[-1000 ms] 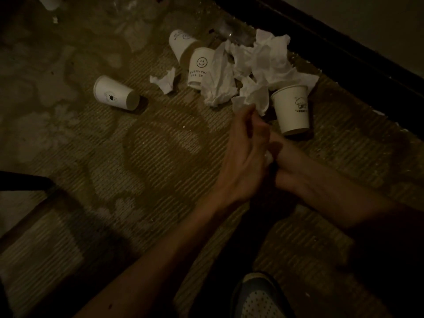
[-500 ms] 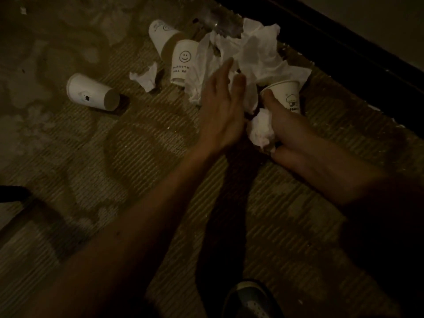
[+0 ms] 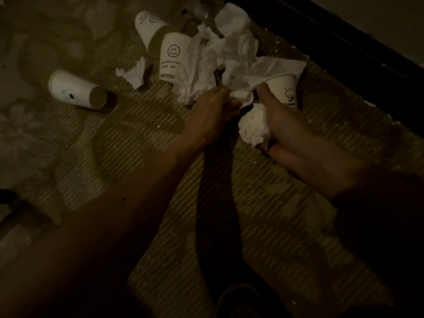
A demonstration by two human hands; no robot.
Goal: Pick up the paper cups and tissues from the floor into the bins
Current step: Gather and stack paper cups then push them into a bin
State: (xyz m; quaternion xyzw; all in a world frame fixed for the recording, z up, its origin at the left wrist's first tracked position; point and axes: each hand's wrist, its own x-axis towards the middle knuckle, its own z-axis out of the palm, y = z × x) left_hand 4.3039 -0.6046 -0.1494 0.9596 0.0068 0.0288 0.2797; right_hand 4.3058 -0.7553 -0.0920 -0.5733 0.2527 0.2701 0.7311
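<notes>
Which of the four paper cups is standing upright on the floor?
The cup with the dark cartoon print, beside the right hand's thumb, stands rim up under a tissue sheet. The other three cups lie on their sides further left.

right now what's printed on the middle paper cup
A black smiley face above black lettering, on the white paper cup; clearest in the head view.

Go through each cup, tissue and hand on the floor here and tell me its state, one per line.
White paper cup with smiley face: upside down, rim on the floor.
White paper cup behind it: tipped over.
White paper cup at far left: on its side.
White paper cup with cartoon print: upright, tissue over its rim.
Small torn tissue scrap: loose on the floor.
Crumpled white tissue pile: on the floor.
Left hand: pinching the pile's edge.
Right hand: gripping balled white tissue.
</notes>
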